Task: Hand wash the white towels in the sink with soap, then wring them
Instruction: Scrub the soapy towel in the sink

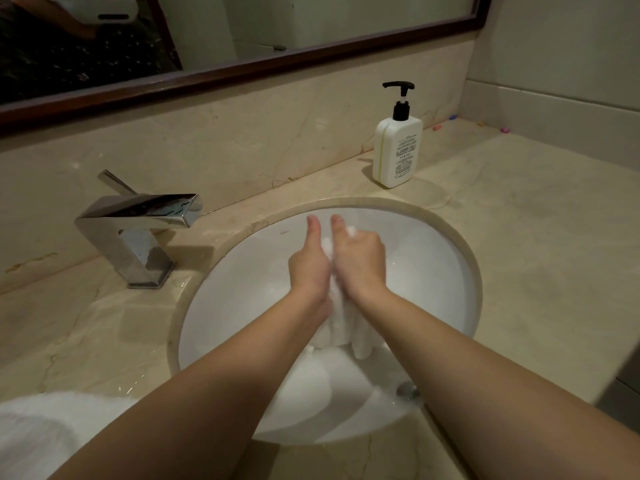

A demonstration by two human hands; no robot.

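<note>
**A:** ok so where's the towel in this one?

**B:** Dead centre of the frame, over the sink [450, 271]. The towel [341, 323] is bunched up and squeezed between both hands, with the loose end hanging down below the wrists toward the water at the bottom of the bowl. A bit of it pokes out past the right hand's knuckles too.

**A:** and the hands?

**B:** Left hand [309, 268] and right hand [360, 259] are side by side, palms facing each other, towel sandwiched in the gap. Both thumbs point straight up toward the top of the frame, lying along the cloth. The right hand's fingers are curled round the towel. The left's are on the far side, so can't tell exactly how they lie, but that hand is clamped on the cloth as well.

**A:** anything else around?

**B:** Second towel [45, 434] sitting on the counter [519, 237] in the lower left corner, well apart from the sink. Chrome tap [138, 233] at left centre, no water coming out. White pump soap bottle [398, 147] upright at upper right, behind the sink rim by the back wall. Mirror [242, 26] across the top. A few small coloured bits in the far upper right corner, too tiny to make out.
</note>
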